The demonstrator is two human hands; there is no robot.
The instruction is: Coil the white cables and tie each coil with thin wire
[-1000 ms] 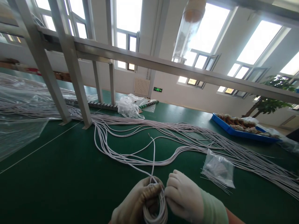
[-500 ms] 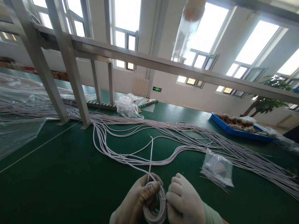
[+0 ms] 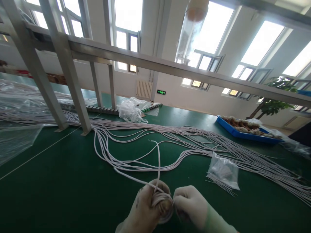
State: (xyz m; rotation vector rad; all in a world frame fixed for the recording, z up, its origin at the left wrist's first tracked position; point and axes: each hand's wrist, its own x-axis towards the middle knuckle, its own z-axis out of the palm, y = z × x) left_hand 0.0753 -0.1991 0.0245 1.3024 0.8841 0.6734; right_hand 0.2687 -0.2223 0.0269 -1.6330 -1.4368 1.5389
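Observation:
My left hand [image 3: 148, 207], in a stained white glove, is closed round a small coil of pale cable [image 3: 159, 198], its thumb pressed into the loops. From the top of the coil a free cable end [image 3: 158, 155] sticks up, and another length runs off to the upper left toward the loose cables. My right hand [image 3: 190, 207], gloved in white, is closed with its fingertips at the coil's right edge. What those fingers pinch is too small to make out.
A long bundle of pale cables [image 3: 201, 132] crosses the green table [image 3: 60, 187]. To the right lie a clear plastic bag [image 3: 224, 171] and several thin ties [image 3: 220, 186]. A blue tray [image 3: 245, 136] stands farther back. Metal posts [image 3: 73, 81] rise at the left; crumpled plastic [image 3: 132, 110] lies behind the cables.
My left hand has turned, tilting the coil so its loops face me less openly. My right hand has rotated but stays at the coil's right edge. The view has shifted slightly.

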